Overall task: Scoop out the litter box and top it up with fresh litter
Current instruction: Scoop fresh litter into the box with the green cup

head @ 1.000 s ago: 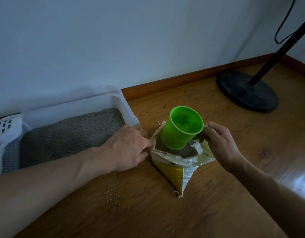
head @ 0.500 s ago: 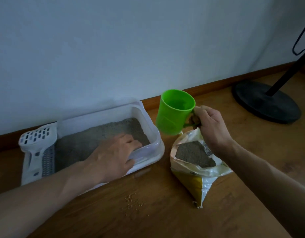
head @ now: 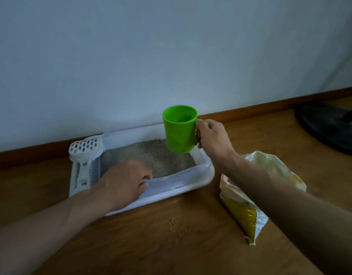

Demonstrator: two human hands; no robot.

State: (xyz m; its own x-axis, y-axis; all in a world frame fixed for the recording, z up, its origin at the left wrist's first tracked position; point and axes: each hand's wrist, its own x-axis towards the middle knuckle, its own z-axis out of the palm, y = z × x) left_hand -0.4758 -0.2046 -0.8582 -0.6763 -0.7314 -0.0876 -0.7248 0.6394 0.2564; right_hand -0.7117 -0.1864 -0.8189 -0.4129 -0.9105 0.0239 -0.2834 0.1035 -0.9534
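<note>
A white plastic litter box with grey litter stands on the wooden floor by the wall. My left hand grips its near rim, fingers curled over the edge into the box. My right hand holds a green cup by the handle, upright, above the box's right end. A white slotted scoop lies across the box's left end. The open yellow and white litter bag lies on the floor to the right, partly hidden by my right forearm.
Spilled litter grains dot the floor in front of the box. A black round stand base sits at the far right by the brown skirting board. The pale wall rises right behind the box.
My right hand lifted the green cup out of the bag and carried it left over the box. My left hand left the bag's edge and took hold of the box's near rim.
</note>
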